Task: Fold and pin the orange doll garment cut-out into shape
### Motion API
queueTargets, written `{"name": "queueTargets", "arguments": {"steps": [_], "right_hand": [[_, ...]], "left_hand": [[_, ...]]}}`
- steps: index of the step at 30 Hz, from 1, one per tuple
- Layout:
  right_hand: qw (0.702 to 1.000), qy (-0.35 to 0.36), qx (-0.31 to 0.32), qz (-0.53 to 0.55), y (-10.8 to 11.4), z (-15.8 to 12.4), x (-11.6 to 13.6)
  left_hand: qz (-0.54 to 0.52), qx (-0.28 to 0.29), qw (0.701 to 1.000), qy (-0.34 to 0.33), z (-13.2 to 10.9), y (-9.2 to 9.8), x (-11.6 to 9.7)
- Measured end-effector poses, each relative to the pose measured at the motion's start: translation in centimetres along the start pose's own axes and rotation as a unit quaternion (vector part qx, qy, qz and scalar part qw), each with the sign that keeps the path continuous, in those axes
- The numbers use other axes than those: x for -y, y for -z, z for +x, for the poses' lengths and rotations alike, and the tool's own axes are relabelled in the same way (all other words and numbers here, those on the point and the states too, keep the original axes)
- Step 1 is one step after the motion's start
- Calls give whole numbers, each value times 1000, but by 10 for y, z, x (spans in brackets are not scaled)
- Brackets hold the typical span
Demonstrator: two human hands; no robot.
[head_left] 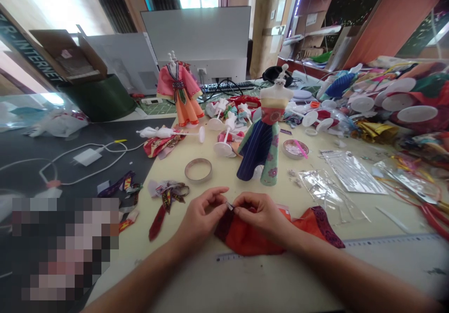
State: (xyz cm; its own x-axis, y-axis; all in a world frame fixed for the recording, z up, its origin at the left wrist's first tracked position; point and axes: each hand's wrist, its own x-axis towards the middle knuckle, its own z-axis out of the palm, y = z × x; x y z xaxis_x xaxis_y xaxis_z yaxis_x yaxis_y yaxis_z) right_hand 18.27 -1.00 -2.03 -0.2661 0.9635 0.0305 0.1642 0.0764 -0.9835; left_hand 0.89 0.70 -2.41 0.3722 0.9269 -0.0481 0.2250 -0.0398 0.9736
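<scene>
A small red-orange doll garment (252, 240) with dark patterned trim lies on the table in front of me. My left hand (203, 217) is closed, thumb and fingers pinching the garment's dark upper left edge. Close against it, my right hand (257, 212) pinches the same edge, its wrist over the red cloth. Between the fingertips shows a tiny pale bit that I cannot make out. Beyond my hands stands a doll mannequin (278, 95) in a blue and green skirt. A tape roll (198, 170) and dark red fabric pieces (167, 200) lie to the left.
A ruler (389, 240) runs along the table under the garment. Clear plastic packets (354, 171), a small bowl (295, 149) and red-handled scissors (433, 217) lie right. A second dressed mannequin (178, 90) stands before a monitor (199, 37). Heaped dolls fill the right back; a charger (87, 156) lies left.
</scene>
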Motion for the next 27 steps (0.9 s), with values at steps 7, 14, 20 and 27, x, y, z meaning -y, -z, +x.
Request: {"name": "queueTargets", "arguments": {"steps": [7,14,20,27], "right_hand": [[1000,-12,4,-28,2,-2,8],[998,1,-10,-57,-4,-3,4],[996,-9,-8,-85,-4,-2,4],[995,-13,4,-100,-4,-4,5]], "left_hand": [[43,-43,997,-44,-4,-1,-1],[68,-33,994,-74,-5,-5,-2],[94,-18,995,-35,-6,-6,-6],[13,5,1000,21,-4,-5,-3]]}}
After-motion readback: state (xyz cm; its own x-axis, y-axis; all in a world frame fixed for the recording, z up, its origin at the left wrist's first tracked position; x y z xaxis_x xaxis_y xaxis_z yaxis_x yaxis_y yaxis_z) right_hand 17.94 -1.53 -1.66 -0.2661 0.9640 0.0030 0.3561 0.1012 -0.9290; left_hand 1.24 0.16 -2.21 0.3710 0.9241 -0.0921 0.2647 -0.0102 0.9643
